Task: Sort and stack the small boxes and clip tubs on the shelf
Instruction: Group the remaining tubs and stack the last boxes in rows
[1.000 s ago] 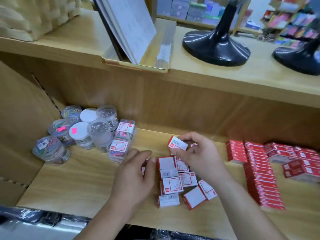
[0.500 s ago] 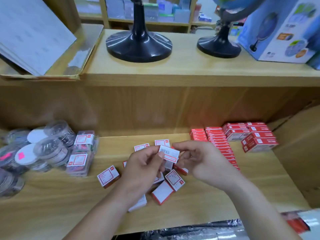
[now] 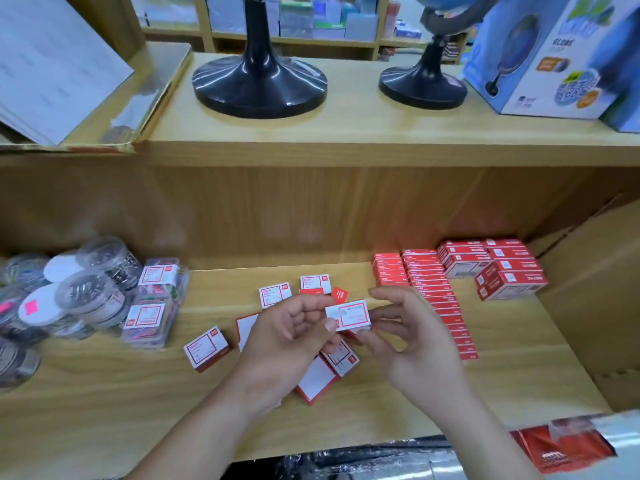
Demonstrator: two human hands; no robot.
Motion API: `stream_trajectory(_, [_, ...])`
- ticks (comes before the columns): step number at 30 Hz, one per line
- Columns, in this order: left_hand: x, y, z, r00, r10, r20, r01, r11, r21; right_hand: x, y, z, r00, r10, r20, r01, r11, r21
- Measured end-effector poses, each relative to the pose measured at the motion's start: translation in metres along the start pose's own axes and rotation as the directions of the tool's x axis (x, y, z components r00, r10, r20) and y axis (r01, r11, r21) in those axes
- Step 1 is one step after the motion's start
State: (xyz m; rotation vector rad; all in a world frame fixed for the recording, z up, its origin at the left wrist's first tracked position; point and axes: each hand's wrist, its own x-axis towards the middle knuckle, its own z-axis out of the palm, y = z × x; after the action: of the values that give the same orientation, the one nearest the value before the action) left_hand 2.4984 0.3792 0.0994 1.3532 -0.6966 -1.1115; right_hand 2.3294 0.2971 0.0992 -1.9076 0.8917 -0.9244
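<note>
Small box (image 3: 349,315), white label with a red border: held above the middle of the lower shelf (image 3: 104,393), roughly level, label side up.

Left hand (image 3: 291,337): thumb and curled fingers pinch the left end of the small box.

Right hand (image 3: 415,341): fingers loosely spread, fingertips (image 3: 379,314) at the right end of the small box. It cannot be told whether they actually hold it.

Loose boxes (image 3: 206,348), same kind: scattered flat on the lower shelf under and around the hands, at differing angles. Some lie label up, some show a plain white face, and several are partly hidden by the hands.

Red boxes (image 3: 433,289): packed side by side in rows running from the back wall toward the front edge, just right of the hands.

Larger red boxes (image 3: 502,271): stacked at back right, near the side wall.

Round clip tubs (image 3: 86,294): clear, some with white lids, clustered at the left end of the lower shelf. They are blurred.

Square clip tubs (image 3: 152,299): clear, with red-and-white labels and coloured clips inside, just right of the round clip tubs.

Upper shelf (image 3: 346,133): big black stand (image 3: 259,84), small black stand (image 3: 420,86), blue globe carton (image 3: 540,57) at right, leaning sheets (image 3: 52,64) at left.

Wrapped red pack (image 3: 561,445): lower right corner, in front of the lower shelf.
</note>
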Motion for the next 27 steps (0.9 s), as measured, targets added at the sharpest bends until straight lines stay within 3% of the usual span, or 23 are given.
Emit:
stream_trajectory(2, [-0.001,-0.002,-0.001,1.000,0.017,0.009,-0.017,1.000,0.013,0.000,0.001,-0.002,0.988,0.151,0.016,-0.151,0.979,0.137])
stream_trajectory(6, [-0.002,-0.004,0.002,0.999,0.034,0.012,-0.034,0.999,0.023,0.002,0.000,-0.006,0.967,0.211,0.144,-0.240,0.943,0.229])
stream_trajectory(10, [-0.003,-0.007,0.017,1.000,-0.003,0.022,0.004,0.999,-0.051,0.003,-0.008,-0.005,0.939,0.328,0.106,-0.340,0.834,0.435])
stream_trajectory(12, [-0.004,-0.015,0.025,1.000,0.005,0.030,-0.005,1.000,0.028,-0.002,-0.006,-0.007,0.935,0.344,0.080,-0.346,0.843,0.412])
stream_trajectory(14, [0.000,-0.026,0.021,0.997,0.076,0.001,-0.074,0.971,0.229,-0.001,0.008,-0.017,0.956,0.289,-0.039,-0.275,0.938,0.209])
stream_trajectory(16, [0.003,-0.032,0.009,0.986,0.161,-0.038,-0.136,0.922,0.363,0.012,0.028,-0.032,0.990,0.115,-0.078,-0.130,0.966,-0.222])
stream_trajectory(17, [0.004,-0.035,0.003,0.979,0.200,-0.048,-0.165,0.903,0.397,0.022,0.037,-0.037,0.998,0.051,-0.029,-0.059,0.903,-0.426])
stream_trajectory(19, [-0.002,-0.037,-0.007,0.967,0.250,-0.055,-0.202,0.878,0.433,0.041,0.047,-0.040,0.993,0.106,0.053,-0.045,0.753,-0.656])
stream_trajectory(23, [-0.022,-0.050,-0.022,0.950,0.308,-0.054,-0.253,0.858,0.446,0.058,0.072,-0.026,0.983,0.047,0.177,0.129,0.506,-0.853])
stream_trajectory(27, [-0.037,-0.063,-0.031,0.879,0.471,-0.073,-0.381,0.787,0.486,0.058,0.095,-0.021,0.982,-0.111,0.152,0.187,0.462,-0.867])
